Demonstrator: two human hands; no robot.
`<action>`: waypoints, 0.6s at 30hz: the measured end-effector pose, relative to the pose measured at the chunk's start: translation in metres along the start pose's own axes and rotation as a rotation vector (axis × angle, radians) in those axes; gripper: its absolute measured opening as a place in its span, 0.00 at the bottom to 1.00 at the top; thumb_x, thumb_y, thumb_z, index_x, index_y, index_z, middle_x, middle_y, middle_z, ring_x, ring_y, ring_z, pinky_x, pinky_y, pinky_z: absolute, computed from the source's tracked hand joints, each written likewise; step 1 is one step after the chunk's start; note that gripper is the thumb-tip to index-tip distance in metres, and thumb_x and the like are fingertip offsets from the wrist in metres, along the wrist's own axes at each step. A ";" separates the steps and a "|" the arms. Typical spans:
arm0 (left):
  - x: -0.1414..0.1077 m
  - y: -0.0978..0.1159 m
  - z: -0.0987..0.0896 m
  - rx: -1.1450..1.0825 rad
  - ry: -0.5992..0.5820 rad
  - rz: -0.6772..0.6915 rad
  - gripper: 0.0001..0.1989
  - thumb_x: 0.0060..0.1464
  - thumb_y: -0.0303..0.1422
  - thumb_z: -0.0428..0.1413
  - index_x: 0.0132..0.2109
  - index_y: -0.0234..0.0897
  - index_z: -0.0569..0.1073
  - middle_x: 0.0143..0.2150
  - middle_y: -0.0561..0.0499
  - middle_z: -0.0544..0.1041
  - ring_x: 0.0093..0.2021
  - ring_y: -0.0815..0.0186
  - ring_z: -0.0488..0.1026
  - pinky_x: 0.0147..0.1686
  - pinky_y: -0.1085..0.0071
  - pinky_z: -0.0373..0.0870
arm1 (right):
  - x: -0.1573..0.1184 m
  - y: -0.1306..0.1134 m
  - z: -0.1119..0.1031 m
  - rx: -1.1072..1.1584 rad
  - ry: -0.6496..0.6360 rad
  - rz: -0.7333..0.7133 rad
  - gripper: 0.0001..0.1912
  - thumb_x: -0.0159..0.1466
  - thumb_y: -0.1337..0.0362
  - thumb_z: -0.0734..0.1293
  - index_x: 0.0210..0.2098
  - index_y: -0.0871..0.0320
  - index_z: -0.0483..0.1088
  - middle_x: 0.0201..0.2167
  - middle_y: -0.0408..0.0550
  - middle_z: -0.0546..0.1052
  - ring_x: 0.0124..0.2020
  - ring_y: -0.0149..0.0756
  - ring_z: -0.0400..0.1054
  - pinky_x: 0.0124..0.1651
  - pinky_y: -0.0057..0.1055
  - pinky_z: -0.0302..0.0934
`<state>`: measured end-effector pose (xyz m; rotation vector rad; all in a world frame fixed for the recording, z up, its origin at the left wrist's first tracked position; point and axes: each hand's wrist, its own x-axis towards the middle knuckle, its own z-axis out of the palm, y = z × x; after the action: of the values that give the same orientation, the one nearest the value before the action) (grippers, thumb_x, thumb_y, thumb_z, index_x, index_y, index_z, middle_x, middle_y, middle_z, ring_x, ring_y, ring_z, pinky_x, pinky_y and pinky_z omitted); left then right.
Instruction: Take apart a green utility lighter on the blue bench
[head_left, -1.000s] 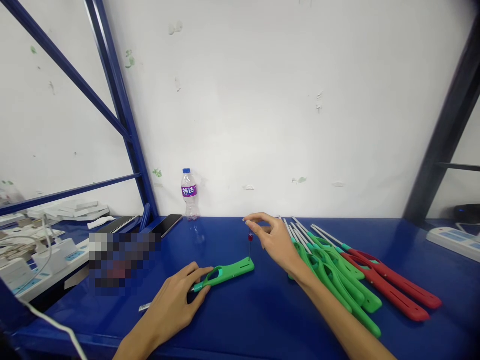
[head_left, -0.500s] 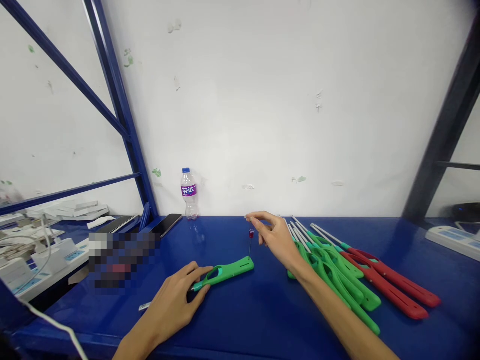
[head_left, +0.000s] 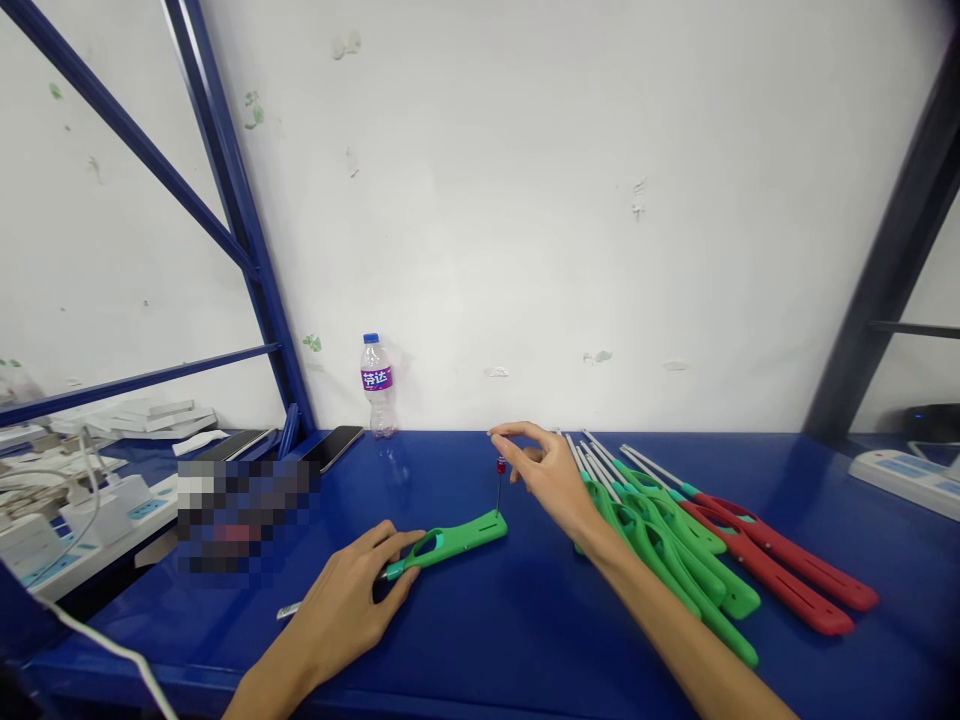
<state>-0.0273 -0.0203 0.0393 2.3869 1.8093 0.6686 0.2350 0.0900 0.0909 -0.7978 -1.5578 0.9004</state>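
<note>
My left hand is closed around the neck of a green long-nosed lighter, which lies on the blue table with its handle pointing right. In my right hand, thumb and forefinger pinch the top of a small screwdriver with a red handle. The screwdriver stands upright, its tip at the far end of the lighter's handle. To the right of that hand lies a pile of green lighters, partly behind my right forearm. Two red lighters lie beside the pile.
A clear plastic bottle with a purple label stands by the wall. Near it lies a black phone. Power strips and white plugs sit at both sides. Blue rack posts rise at the left. A patch of the table is pixelated.
The view has shifted very slightly. My right hand keeps its pinch at the screwdriver's top, with a small change in the fingers; my left hand stays on the lighter.
</note>
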 end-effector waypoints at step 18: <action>0.001 0.004 -0.003 -0.001 -0.062 -0.046 0.20 0.70 0.43 0.48 0.63 0.47 0.72 0.48 0.49 0.75 0.44 0.60 0.76 0.46 0.65 0.71 | -0.001 0.004 0.003 0.011 0.054 -0.026 0.19 0.65 0.49 0.70 0.48 0.54 0.79 0.43 0.48 0.80 0.18 0.28 0.66 0.25 0.30 0.59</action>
<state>-0.0243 -0.0214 0.0437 2.3304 1.8323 0.5840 0.2321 0.0909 0.0862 -0.7861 -1.5115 0.8609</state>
